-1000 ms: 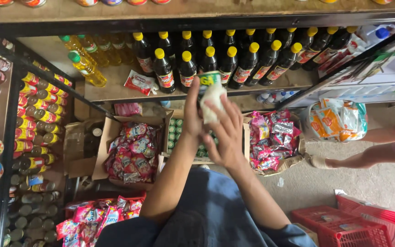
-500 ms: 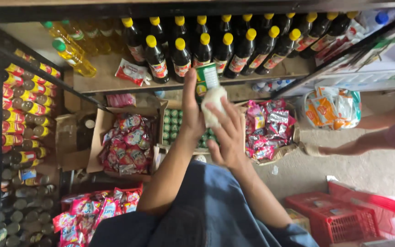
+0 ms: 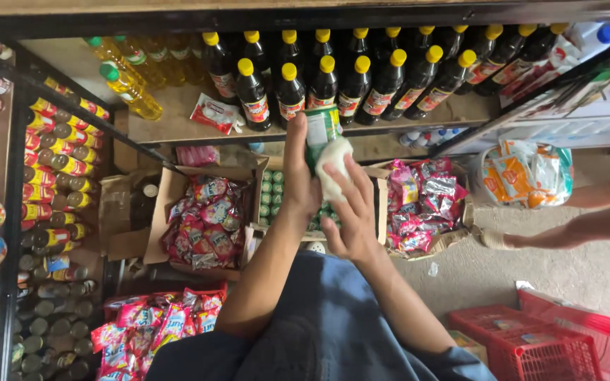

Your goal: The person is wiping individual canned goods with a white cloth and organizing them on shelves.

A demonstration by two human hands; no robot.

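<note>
Overhead, looking down at a stocked shop shelf [image 3: 178,127] of wood; all places below are given from the green can [image 3: 321,130] at centre.

Far left of the can: racks of small jars with red and yellow labels [image 3: 58,166], standing in rows. Upper left of it: yellow oil bottles [image 3: 132,88] with green caps on the shelf, and a red-and-white sachet [image 3: 213,113] lying flat nearer the can. Lower left: a cardboard box [image 3: 160,212] filled with red snack packets [image 3: 206,222].

Left hand [image 3: 298,176]: fingers wrapped round the can's left side, holding it upright in front of the shelf edge, off the shelf board.

Just behind the can: two rows of dark sauce bottles with yellow caps [image 3: 361,92], upright, close-packed.

Right hand [image 3: 351,212]: fingers pressed on a white cloth [image 3: 333,169], which lies against the can's lower right side. Clenched loosely on the cloth, not on the can itself.

Below the can: a tray of green-capped tins, mostly hidden by the hands.

Right of the can: a box of pink and silver packets [image 3: 421,201]. Farther right: a clear bag of orange-and-white packs [image 3: 524,173], and another person's arm [image 3: 573,229] reaching in from the frame edge. Lower right: red plastic baskets [image 3: 538,346] on the concrete floor.
</note>
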